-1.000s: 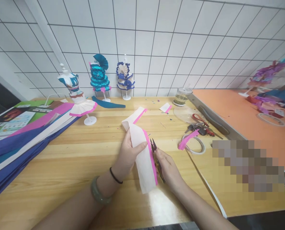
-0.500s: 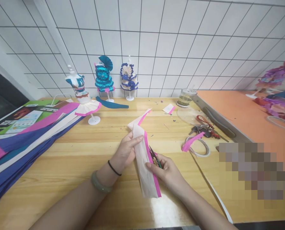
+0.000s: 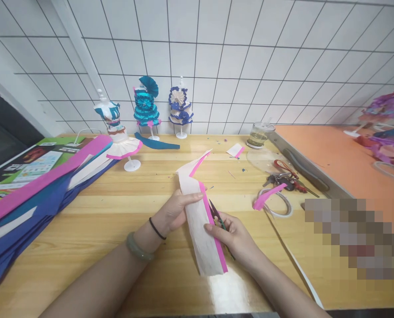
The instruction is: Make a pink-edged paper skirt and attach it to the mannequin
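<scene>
A white crepe paper strip (image 3: 197,229) with a pink edge hangs between my hands, its far end folded and pointing away over the table. My left hand (image 3: 180,210) is closed on the strip's upper part, thumb flat across the front, fingers behind. My right hand (image 3: 231,232) grips small scissors (image 3: 219,216) with dark blades pointing up beside the pink edge. The right thumb presses on the strip's lower half. Most of the scissors' handle is hidden in the palm, and whether the blades touch the paper I cannot tell.
Three small dress forms in paper clothes stand at the back, the nearest a white-and-pink skirted one (image 3: 125,149). Coloured paper strips (image 3: 51,185) lie left. To the right are a tape roll (image 3: 284,205) with a pink scrap, keys (image 3: 278,180) and a glass jar (image 3: 259,134).
The view has shifted slightly. My left thumb has slid a little down towards the pink edge. More of the scissors shows beside the strip, which both hands still hold.
</scene>
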{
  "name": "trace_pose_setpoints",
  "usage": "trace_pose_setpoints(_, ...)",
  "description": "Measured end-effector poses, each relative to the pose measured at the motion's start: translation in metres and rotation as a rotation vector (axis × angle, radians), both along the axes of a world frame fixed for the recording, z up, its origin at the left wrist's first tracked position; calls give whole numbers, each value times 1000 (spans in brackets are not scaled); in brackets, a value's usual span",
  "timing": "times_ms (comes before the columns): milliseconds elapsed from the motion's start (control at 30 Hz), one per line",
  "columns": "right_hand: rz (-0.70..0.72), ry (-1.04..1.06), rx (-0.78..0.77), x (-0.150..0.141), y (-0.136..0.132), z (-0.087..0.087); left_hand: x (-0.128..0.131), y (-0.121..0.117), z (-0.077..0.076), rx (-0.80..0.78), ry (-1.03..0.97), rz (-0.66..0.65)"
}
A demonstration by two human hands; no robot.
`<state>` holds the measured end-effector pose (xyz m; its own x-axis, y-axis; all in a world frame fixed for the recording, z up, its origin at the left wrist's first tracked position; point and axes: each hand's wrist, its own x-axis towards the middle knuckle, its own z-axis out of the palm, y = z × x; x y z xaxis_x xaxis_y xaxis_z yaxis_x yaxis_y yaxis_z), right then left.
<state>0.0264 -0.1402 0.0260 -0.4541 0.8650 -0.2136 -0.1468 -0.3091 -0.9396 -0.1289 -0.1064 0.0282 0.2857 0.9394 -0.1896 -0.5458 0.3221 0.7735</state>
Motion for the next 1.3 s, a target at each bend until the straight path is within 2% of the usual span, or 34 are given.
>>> trace_pose_setpoints(100,-5,5,1,1,0,-3,-1,1,2,9,26,49)
trace_pose_setpoints(267,-89,-63,40,3,2,-8,0,1,5,96,21,115)
trace_pose_setpoints(500,-42,-73,110,3,2,-7,-4,0,9,117,68,138)
trace_pose_setpoints(767,-32,-95,124,3,1,-6,-11,5,9,112,76,117)
trace_pose_setpoints(933,-88,-142,194,6,3,-12,-5,1,7,146,132,101)
trace_pose_setpoints(1100,-102,-201,207,6,2,-6,0,0,1,161,150,54)
trace_pose_setpoints(1300,-112,-214,226,6,3,-5,4,-3,-2,164,222,71)
